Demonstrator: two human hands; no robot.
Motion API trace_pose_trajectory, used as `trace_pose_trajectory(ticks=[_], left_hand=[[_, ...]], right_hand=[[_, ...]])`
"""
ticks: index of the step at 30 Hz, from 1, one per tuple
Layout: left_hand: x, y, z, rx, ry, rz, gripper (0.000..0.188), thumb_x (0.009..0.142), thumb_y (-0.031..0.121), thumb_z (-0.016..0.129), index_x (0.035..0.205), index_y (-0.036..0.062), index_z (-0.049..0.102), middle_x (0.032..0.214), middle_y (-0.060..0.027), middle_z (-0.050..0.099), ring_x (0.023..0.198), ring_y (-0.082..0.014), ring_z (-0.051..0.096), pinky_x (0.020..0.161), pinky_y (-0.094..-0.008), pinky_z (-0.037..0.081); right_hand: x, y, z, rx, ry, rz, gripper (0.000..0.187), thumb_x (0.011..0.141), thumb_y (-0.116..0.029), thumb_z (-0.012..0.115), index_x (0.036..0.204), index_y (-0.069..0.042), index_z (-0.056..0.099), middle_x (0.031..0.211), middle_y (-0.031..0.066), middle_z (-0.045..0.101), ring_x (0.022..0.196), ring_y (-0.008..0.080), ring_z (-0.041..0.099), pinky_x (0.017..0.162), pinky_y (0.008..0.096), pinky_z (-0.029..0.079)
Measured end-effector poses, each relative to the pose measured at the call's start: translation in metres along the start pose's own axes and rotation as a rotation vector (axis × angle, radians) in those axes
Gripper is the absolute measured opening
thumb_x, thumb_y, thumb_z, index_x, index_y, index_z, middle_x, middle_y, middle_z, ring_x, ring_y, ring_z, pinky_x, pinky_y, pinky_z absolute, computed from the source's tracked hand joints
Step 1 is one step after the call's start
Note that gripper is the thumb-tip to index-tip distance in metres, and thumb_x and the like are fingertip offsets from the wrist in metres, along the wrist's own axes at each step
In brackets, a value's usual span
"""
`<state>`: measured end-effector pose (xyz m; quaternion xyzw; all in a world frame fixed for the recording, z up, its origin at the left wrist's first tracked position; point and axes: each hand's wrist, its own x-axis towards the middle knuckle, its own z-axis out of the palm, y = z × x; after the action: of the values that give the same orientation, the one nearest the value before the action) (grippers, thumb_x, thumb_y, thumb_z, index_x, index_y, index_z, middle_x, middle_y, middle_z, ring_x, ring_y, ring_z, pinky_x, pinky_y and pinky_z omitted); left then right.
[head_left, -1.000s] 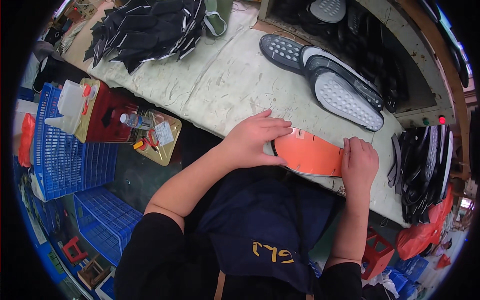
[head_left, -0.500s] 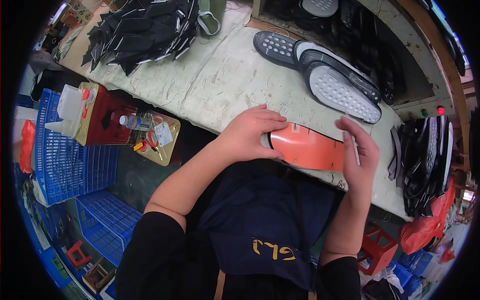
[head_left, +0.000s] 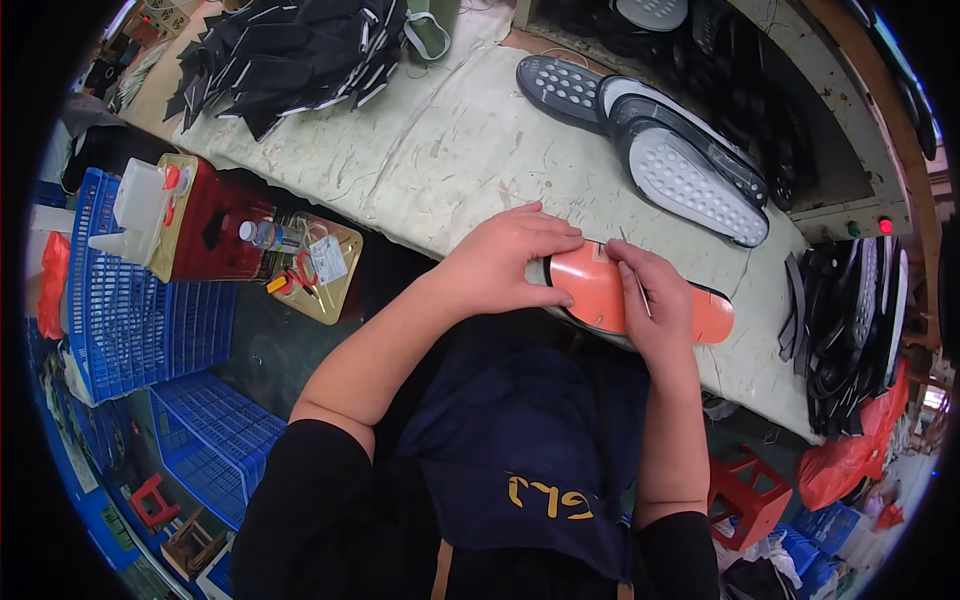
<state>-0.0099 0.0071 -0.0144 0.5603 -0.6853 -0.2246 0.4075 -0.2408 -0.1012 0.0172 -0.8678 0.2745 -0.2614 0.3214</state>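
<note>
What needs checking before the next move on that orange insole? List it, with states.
1. Left hand grips the heel end of the insole: ok.
2. Right hand rests on the insole's middle, a thin tool between its fingers: ok.
3. Tool tip touching the insole: cannot tell.
4. Insole lies at the table's near edge, toe end on the cloth: ok.
5. Grey soles lie apart from both hands: ok.
6. Black stack to the right is apart from the insole's toe: ok.
</note>
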Motion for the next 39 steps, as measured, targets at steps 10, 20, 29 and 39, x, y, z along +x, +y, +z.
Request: trace_pose_trajectory(ticks=[10,20,29,39], left_hand=[[0.004,0.003,-0.002,0.037,-0.040,0.021,0.065,0.075,0.033,0.094,0.130,0.0035,0.075,0.134,-0.0126,0.073,0.126,-0.0339,0.068,0.122,-0.0569,0.042],[0.004,0.003,-0.003,0.029,-0.032,0.029,0.065,0.075,0.033,0.094,0.129,0.0022,0.075,0.134,-0.0118,0.074,0.132,-0.0365,0.064,0.121,-0.0517,0.043],[0.004,0.002,-0.002,0.029,-0.036,0.030,0.064,0.075,0.032,0.094,0.129,0.0022,0.075,0.134,-0.0119,0.074,0.133,-0.0368,0.063,0.120,-0.0505,0.044],[0.002,0.001,-0.003,0.023,-0.020,0.029,0.064,0.074,0.031,0.094,0.129,0.0024,0.076,0.133,-0.0125,0.074,0.131,-0.0367,0.064,0.120,-0.0502,0.045]], right_hand=[[0.007,-0.017,-0.024,0.147,0.096,0.143,0.022,0.107,-0.009,0.062,0.112,0.004,0.078,0.096,0.0136,0.078,0.085,0.0221,0.072,0.080,0.0337,0.057],[0.031,-0.013,0.001,0.394,-0.003,0.448,0.027,0.108,-0.017,0.065,0.098,0.006,0.076,0.078,0.0111,0.072,0.070,0.0173,0.068,0.068,0.0311,0.054],[0.044,-0.017,0.002,0.167,-0.076,0.430,0.032,0.108,-0.021,0.063,0.095,0.006,0.075,0.075,0.0161,0.073,0.068,0.0253,0.071,0.069,0.0359,0.056],[0.015,-0.032,-0.011,-0.046,0.104,0.135,0.025,0.105,-0.015,0.063,0.096,0.004,0.075,0.086,0.0170,0.076,0.078,0.0338,0.073,0.073,0.0387,0.057]])
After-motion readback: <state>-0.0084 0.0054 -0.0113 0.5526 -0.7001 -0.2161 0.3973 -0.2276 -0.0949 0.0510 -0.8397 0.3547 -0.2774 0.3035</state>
